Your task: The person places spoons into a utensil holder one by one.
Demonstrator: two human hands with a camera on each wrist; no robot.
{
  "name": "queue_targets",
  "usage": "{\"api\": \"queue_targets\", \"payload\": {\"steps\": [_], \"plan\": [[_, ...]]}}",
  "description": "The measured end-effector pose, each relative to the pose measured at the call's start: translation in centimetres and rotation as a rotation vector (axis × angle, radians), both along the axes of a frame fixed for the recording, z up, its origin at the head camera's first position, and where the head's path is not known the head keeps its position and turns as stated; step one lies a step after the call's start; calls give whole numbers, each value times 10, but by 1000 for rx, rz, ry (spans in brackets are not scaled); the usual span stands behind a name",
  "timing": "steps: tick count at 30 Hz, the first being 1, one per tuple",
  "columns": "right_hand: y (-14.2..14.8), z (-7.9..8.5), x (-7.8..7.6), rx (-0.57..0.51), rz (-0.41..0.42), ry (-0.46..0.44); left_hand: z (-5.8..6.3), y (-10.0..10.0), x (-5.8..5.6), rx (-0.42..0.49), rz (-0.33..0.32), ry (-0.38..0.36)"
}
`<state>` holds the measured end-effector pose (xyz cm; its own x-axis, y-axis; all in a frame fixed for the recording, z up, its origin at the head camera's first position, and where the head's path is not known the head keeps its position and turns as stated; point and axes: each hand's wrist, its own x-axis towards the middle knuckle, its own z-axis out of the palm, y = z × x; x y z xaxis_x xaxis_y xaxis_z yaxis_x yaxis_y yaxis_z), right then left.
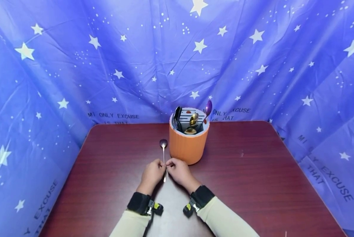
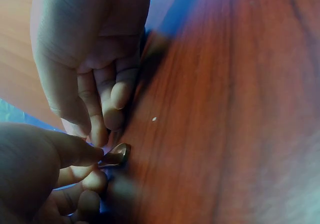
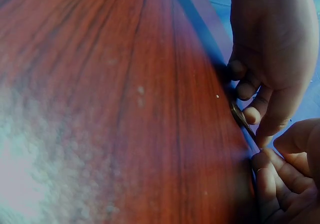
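A long-handled metal spoon (image 1: 164,153) lies between my two hands, its bowl pointing away from me toward the back of the table. My left hand (image 1: 152,172) pinches the handle between thumb and forefinger; the handle's end (image 2: 118,155) sticks out toward me in the left wrist view. From the other side my right hand (image 1: 179,170) brings thumb and forefinger to the same stretch of handle and pinches it, though the exact contact is partly hidden. Just beyond the right hand stands an orange ribbed utensil holder (image 1: 188,148), with several spoons and dark utensils in its top.
A purple spoon (image 1: 208,108) leans out of the holder's right side, and gold spoons (image 1: 193,118) stand inside. The dark red wood-grain table (image 1: 239,171) reaches back to a blue star-patterned curtain (image 1: 153,56), which also hangs on both sides.
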<state>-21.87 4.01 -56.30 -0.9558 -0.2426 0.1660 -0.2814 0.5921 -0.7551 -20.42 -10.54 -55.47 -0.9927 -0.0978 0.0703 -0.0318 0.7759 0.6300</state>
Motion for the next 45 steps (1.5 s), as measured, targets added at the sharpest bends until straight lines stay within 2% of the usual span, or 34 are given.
{"api": "queue_targets", "payload": {"steps": [4, 12, 21, 29, 34, 39, 45], "plan": [[0, 1, 1, -11, -6, 17, 3, 0, -4, -40, -6, -17], [-1, 1, 2, -32, -19, 13, 5, 1, -12, -157, -2, -109], [-1, 3, 4, -54, -8, -3, 5, 2, -12, -202, -15, -169], [0, 3, 4, -30, -21, -10, 7, 2, -8, -178, -35, -164], [0, 2, 4, -31, -17, -29, 4, 0, -7, -157, -40, -155], [0, 3, 6, -29, -15, -40, 1, -3, -3, -110, -56, -144], [0, 3, 5, -24, -25, -57, 4, -3, 1, -64, -67, -120]]}}
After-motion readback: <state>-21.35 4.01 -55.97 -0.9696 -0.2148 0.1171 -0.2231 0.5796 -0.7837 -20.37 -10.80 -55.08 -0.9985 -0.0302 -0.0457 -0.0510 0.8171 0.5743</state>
